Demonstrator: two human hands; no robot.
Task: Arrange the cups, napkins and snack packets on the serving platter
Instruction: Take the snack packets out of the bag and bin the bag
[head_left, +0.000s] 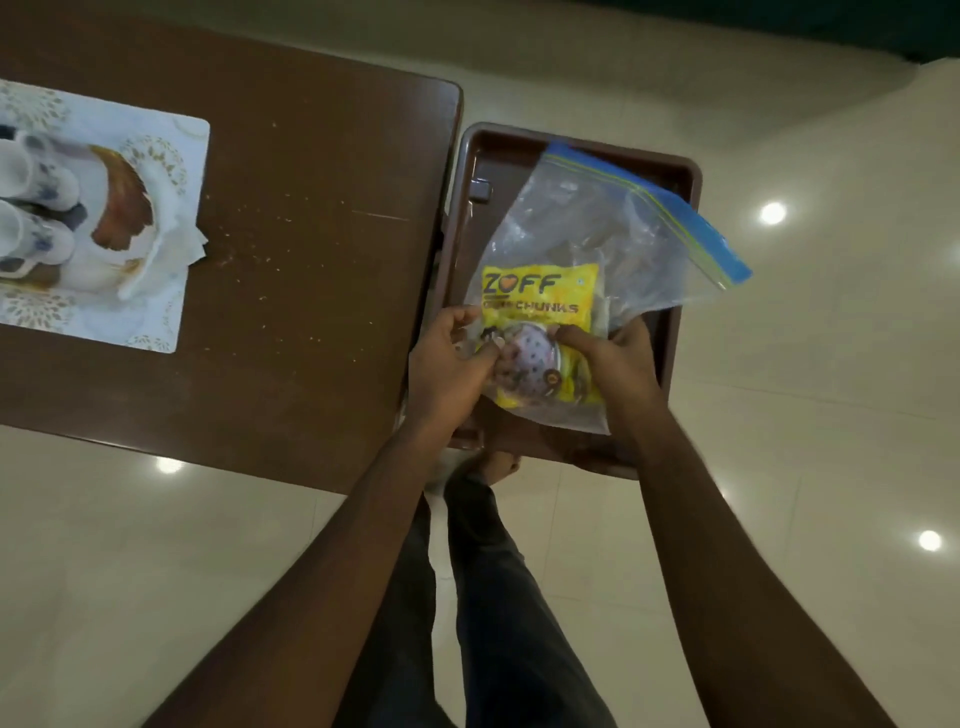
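Forearms, both bare, reach in from the lower edge above dark trousers (498, 597) and meet at a clear zip-lock bag (597, 234). Left hand (452, 358): fingers curled, pinching the lower left edge of the bag. Right hand (613, 364): thumb pressed on the front of the bag, the other fingers hidden behind it, so that it grips the lower right part. The bag stands tilted, its blue zip strip (675, 208) at the top and leaning right. Through the plastic a yellow snack packet (540, 296) shows in the lower half, printed "ZOFF" and "CHUNKS"; whether more packets lie behind it cannot be told.

Directly under the bag lies a dark brown serving tray (498, 150) with a raised rim and rounded corners. Its left side lies just beside the right edge of a brown wooden surface (311, 234); what carries the tray cannot be told.

Well apart, at the far left of the surface, a white placemat (176, 135) with a gold leaf pattern bears two white cups (31, 171) with blue flower prints, cut off by the frame edge. Beside them sits a white piece with a curved brown patch (124, 197), its kind unclear, and white paper napkins (182, 244) overlap the placemat's right edge. Glossy cream floor tiles (779, 415) reflect round lights.
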